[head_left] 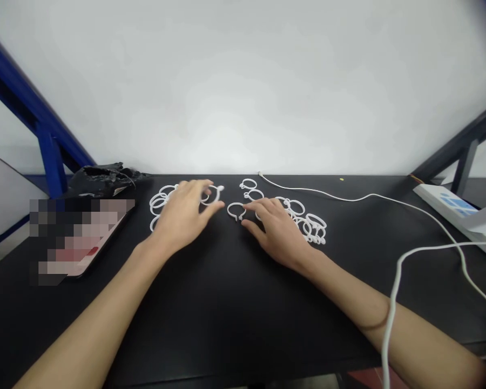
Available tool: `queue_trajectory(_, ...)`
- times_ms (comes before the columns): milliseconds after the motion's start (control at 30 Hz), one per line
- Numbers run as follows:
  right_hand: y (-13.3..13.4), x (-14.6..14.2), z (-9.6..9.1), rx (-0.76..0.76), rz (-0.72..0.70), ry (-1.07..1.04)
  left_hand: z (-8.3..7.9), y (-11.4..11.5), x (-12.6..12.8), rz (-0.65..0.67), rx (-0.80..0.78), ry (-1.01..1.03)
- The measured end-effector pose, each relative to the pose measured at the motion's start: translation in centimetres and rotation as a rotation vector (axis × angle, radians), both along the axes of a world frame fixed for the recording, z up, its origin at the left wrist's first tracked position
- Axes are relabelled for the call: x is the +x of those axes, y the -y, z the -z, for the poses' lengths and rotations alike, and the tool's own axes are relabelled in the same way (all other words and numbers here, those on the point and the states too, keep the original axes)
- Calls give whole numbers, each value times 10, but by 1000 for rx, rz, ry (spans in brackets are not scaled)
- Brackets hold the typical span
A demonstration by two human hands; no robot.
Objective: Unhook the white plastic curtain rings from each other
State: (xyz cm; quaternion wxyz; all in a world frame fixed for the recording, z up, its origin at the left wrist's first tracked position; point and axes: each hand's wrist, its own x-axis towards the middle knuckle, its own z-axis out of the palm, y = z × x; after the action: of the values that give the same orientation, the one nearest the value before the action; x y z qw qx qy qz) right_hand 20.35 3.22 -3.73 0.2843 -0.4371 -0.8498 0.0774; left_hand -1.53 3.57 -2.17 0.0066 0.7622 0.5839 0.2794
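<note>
Head view: toward the black table's far edge, a white gapped plastic ring lies left of the nearer right hand's parted fingers; the left hand's grip I can't tell.

the left hand holds a white ring between thumb and fingers. the right hand touches another ring on the black counter, beside more loose rings.

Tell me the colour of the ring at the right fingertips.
The ring is white, in the head view.
</note>
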Motion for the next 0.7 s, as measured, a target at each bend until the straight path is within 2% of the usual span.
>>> queue_trajectory(133,-2,-4,3,74,8,245,4,-11,-25,-281,-10,-109)
queue_trajectory(200,-1,-7,3,84,15,282,8,-13,-31,-335,-46,-144)
queue_trajectory(267,0,-8,2,84,27,287,10,-13,-27,-331,-53,-158)
queue_trajectory(333,2,-9,2,78,38,282,11,-10,-17,-241,-24,-153)
queue_trajectory(433,3,-10,2,70,31,300,11,-3,3,54,0,-143)
queue_trajectory(533,3,-11,2,85,18,300,12,6,17,312,-70,-145)
queue_trajectory(600,3,-11,1,94,23,242,12,10,22,378,-118,-131)
queue_trajectory(700,4,-12,-1,118,31,143,13,11,23,375,-163,-89)
